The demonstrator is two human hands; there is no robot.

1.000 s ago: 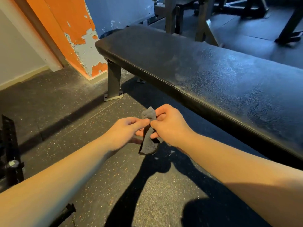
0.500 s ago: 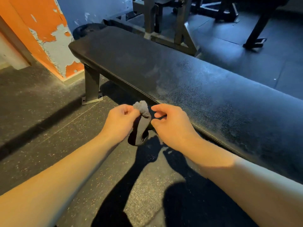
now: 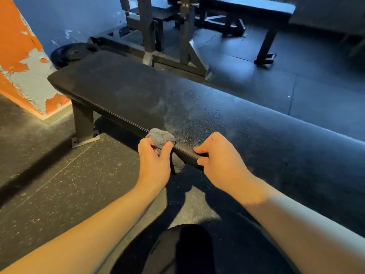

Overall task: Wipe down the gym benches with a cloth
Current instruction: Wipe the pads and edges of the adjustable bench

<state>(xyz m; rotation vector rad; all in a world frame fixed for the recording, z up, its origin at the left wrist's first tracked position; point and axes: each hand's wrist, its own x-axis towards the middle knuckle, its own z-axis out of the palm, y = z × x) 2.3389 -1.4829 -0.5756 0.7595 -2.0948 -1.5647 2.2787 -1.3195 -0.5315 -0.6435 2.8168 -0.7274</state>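
A long black padded bench [image 3: 207,107] runs from upper left to lower right, its top dusty and smeared in the middle. My left hand [image 3: 154,161] pinches a small bunched grey cloth [image 3: 161,137] at the bench's near edge. My right hand [image 3: 219,157] is just to the right, over the same edge, fingers curled, thumb along the side of the pad. It holds no cloth; whether it grips the pad is unclear.
One steel bench leg [image 3: 83,125] is bolted to the speckled rubber floor. An orange peeling wall corner [image 3: 21,62] stands at left, a weight plate [image 3: 71,53] behind the bench end. A rack frame [image 3: 177,36] and another bench [image 3: 246,8] stand beyond. My dark-clad knee [image 3: 177,252] is below.
Both hands moved up from in front of the bench to its near edge. The right hand let go of the cloth, now bunched in the left hand at the pad edge.
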